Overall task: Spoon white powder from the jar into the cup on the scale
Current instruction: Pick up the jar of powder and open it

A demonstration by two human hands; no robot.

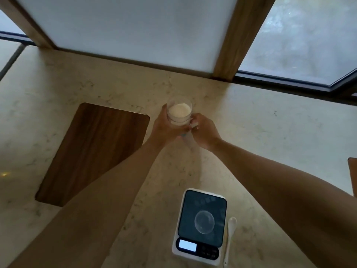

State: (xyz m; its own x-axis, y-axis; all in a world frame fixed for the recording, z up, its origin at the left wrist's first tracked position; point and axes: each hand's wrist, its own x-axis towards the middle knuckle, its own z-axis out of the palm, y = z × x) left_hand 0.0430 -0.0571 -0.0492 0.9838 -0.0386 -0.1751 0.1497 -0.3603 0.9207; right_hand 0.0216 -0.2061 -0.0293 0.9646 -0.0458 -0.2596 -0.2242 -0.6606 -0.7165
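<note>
Jar (179, 114) of white powder gripped by both hands, left hand (166, 130) and right hand (204, 132).

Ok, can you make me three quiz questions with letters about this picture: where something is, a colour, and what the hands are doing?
1. Where is the spoon?
A. in the jar
B. on the counter, right of the scale
C. on the wooden board

2. What colour is the powder in the jar?
A. white
B. green
C. red

3. What are the hands doing?
A. both hold the jar
B. both rest flat on the counter
C. one lifts the cup

Answers: 1 B, it lies beside the scale. 2 A, the powder looks white. 3 A, left hand and right hand wrap the jar.
</note>
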